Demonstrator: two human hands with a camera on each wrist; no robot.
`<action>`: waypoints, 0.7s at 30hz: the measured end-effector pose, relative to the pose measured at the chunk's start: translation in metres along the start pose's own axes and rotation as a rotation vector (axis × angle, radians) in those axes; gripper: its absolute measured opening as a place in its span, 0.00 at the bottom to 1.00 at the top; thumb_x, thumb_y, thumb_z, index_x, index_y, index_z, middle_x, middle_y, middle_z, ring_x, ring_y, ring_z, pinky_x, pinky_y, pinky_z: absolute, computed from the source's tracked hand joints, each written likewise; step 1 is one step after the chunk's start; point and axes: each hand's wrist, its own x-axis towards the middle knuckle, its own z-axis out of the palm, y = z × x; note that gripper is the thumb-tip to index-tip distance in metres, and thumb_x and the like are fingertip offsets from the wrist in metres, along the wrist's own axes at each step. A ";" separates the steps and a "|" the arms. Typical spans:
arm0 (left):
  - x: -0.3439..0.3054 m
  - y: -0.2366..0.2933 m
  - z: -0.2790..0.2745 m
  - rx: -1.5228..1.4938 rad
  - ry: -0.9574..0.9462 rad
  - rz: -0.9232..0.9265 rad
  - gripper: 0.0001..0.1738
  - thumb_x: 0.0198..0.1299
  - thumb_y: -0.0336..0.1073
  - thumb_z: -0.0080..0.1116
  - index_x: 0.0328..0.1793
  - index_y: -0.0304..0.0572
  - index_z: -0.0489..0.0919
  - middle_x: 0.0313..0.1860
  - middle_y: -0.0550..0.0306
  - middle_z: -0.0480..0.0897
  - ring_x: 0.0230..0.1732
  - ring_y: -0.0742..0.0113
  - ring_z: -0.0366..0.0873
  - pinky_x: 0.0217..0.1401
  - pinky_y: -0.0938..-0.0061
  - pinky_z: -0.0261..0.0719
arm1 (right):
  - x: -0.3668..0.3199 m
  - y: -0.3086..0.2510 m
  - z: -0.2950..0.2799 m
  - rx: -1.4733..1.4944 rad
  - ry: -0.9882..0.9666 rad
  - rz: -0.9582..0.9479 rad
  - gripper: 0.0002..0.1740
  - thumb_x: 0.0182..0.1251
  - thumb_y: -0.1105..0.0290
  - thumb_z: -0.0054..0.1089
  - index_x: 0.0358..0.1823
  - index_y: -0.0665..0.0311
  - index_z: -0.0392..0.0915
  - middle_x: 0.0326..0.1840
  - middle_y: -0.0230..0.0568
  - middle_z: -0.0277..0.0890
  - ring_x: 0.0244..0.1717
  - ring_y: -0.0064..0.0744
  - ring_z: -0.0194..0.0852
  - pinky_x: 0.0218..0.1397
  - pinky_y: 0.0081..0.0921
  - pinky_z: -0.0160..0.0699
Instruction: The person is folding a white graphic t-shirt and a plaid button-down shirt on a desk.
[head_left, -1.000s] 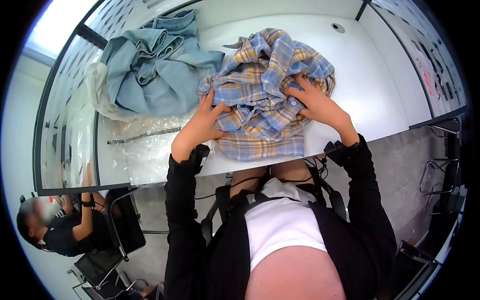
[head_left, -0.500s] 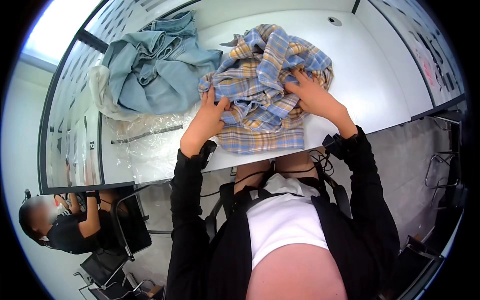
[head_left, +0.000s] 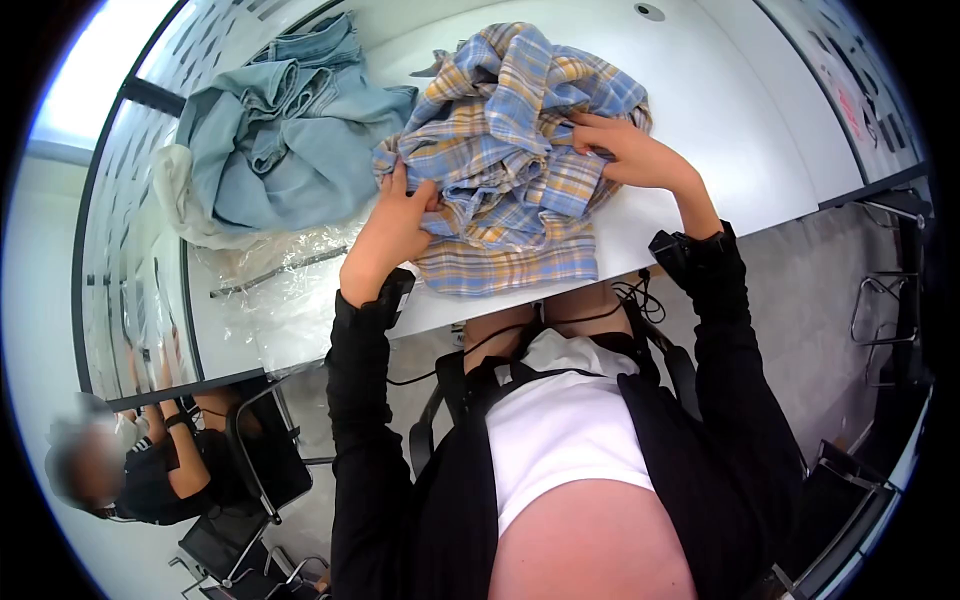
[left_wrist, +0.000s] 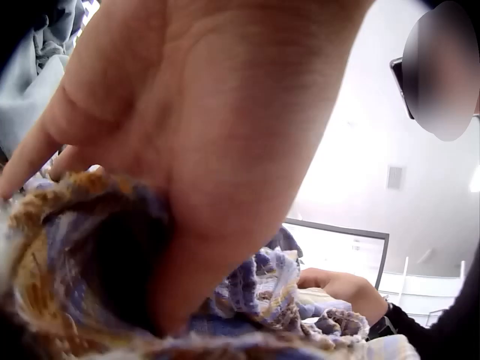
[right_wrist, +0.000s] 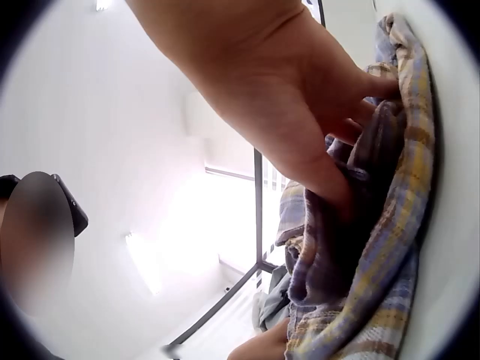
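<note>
A crumpled blue and yellow plaid shirt (head_left: 515,150) lies in a heap on the white table, one flat part near the front edge. On the heap's left side rests the left hand (head_left: 388,232), fingers extended over the cloth; in the left wrist view the thumb of this hand (left_wrist: 202,127) goes down into a fold. The right hand (head_left: 645,158) lies on the right side of the heap with its fingers spread. From the right wrist view, the right hand (right_wrist: 292,105) has its thumb and fingertips among the folds, the tips partly hidden.
Light blue jeans (head_left: 290,150) lie left of the shirt, with a white cloth (head_left: 185,205) at their left edge. Clear plastic wrapping (head_left: 290,290) is at the table's front left. Partition panels border the table. Another person (head_left: 150,465) sits at lower left.
The head view has shifted, so the table stands higher and further left in it. Both hands stay on the shirt; the right hand's fingers point more to the left than before.
</note>
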 end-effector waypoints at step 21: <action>-0.065 -0.136 -0.172 -1.065 1.094 -0.323 0.15 0.64 0.33 0.45 0.51 0.32 0.74 0.47 0.51 0.78 0.46 0.63 0.78 0.48 0.72 0.77 | -0.057 0.137 -0.223 0.818 0.666 0.555 0.37 0.48 0.79 0.61 0.62 0.70 0.57 0.53 0.47 0.68 0.45 0.31 0.75 0.39 0.25 0.77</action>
